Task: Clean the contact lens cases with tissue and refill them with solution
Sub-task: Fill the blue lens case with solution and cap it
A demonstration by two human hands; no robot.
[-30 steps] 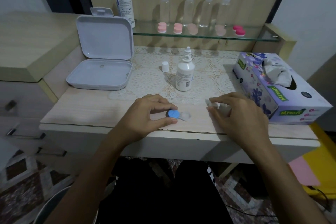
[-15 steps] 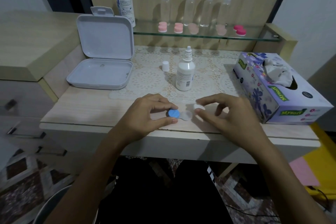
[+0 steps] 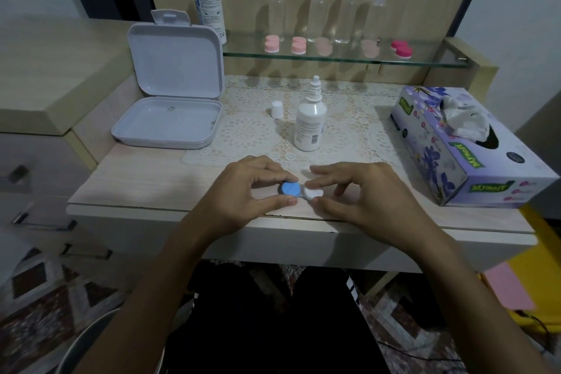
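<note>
Blue-capped lens case (image 3: 290, 189) pinched by left hand (image 3: 243, 188); right hand (image 3: 361, 191) fingers apparently pinch its white cap (image 3: 312, 192).

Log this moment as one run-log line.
left hand: grips blue round lens-case cap | right hand: pinches white round cap | small white solution bottle: uncapped, upright

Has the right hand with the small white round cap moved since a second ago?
Yes. The right hand carried the white cap leftward, away from the tissue box, to the blue-capped case.
</note>
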